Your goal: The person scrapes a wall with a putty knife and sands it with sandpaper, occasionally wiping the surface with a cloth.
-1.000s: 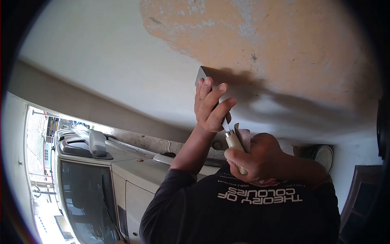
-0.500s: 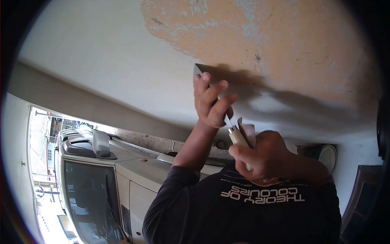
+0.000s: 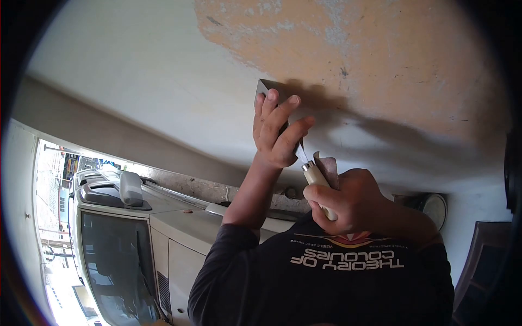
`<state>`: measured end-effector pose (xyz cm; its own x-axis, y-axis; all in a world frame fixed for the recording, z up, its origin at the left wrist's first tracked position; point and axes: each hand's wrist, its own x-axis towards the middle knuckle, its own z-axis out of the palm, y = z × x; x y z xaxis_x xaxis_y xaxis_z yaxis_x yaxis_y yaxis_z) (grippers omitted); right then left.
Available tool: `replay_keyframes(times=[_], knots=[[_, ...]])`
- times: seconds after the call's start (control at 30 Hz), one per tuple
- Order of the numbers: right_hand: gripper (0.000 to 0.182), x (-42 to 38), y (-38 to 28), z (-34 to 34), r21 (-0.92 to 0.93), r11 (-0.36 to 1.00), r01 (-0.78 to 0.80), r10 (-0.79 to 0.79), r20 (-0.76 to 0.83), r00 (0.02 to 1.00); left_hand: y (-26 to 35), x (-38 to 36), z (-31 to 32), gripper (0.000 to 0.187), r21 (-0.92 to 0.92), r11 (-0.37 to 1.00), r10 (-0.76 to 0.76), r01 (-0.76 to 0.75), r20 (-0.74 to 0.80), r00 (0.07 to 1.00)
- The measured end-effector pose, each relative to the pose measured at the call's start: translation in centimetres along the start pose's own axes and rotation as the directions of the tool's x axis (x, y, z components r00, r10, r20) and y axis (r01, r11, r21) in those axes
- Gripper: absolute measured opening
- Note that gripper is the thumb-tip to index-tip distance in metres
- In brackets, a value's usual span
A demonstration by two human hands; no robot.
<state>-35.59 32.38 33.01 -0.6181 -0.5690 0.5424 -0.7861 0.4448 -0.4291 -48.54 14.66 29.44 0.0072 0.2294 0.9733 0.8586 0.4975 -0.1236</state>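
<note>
My right hand (image 3: 350, 201) is closed around the pale handle (image 3: 319, 190) of a putty knife. A curled grey-brown sheet (image 3: 328, 167), perhaps sandpaper, sticks out beside the handle from the same hand. The knife's blade (image 3: 262, 87) rests near or against the wall, close to the lower edge of an orange-tan patch (image 3: 348, 49) with scuffed grey marks. Over the blade lies my left hand (image 3: 274, 130), its fingers stretched and spread, covering most of the metal. Smooth whitish wall (image 3: 136, 81) surrounds the patch on the left and below.
A pale vehicle (image 3: 190, 261) with a dark windshield (image 3: 117, 261) stands at the lower left, looking sideways in the view. A round object (image 3: 435, 212) sits behind my right arm. A dark-framed panel (image 3: 484, 266) is at the far right.
Both hands and the putty knife have shifted slightly up and left against the wall. The grip and the fingers' spread look much the same.
</note>
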Motion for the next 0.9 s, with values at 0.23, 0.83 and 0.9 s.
replay_keyframes(times=[0.23, 0.83, 0.9], knots=[[0.027, -1.1, 1.5, -0.4, 0.010, 0.999, 0.046, -0.045, -0.043, 0.998, 0.7, -5.5, -6.2, 0.073, 0.185, 0.961, -0.240, 0.205, 0.193, 0.951], [0.040, -1.6, 4.4, -1.8, 0.293, 0.953, 0.077, -0.076, -0.013, 0.997, 9.6, -6.3, -7.7, 0.021, -0.343, 0.149, -0.833, 0.928, 0.463, 0.304], [0.043, -1.7, 4.3, -2.5, 0.262, 0.957, 0.126, -0.131, 0.000, 0.991, 10.5, -5.7, -5.2, 0.024, -0.467, 0.062, -0.769, 0.882, 0.541, 0.341]])
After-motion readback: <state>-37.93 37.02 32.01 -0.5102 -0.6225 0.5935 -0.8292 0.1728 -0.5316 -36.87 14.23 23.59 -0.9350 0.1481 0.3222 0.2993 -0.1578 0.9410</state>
